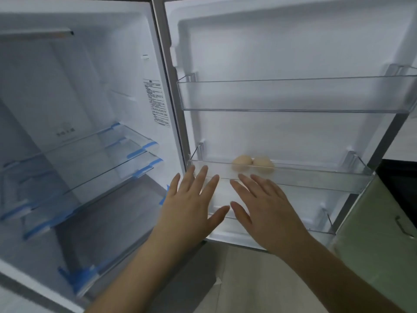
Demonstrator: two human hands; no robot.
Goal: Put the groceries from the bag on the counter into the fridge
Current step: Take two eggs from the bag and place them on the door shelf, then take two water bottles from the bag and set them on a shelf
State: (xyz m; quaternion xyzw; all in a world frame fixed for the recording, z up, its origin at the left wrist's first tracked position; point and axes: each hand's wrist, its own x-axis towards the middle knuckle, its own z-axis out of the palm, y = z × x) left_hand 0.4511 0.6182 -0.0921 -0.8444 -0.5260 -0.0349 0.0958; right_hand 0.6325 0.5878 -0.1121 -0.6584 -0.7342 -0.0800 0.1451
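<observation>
The head camera showed the fridge [94, 109] standing open, its door [293, 53] swung out to the right. Two pale eggs [252, 163] lay side by side, touching, in the middle door bin [316, 179]. Just in front of that bin, the left hand [191, 206] and the right hand [266, 208] hovered palm-down, thumbs nearly meeting, fingers [200, 177] spread and holding nothing. The upper door bin [293, 93] was clear plastic. Glass shelves [90, 163] with blue trim crossed the fridge interior at left. A green cabinet [379, 233] stood at right.
</observation>
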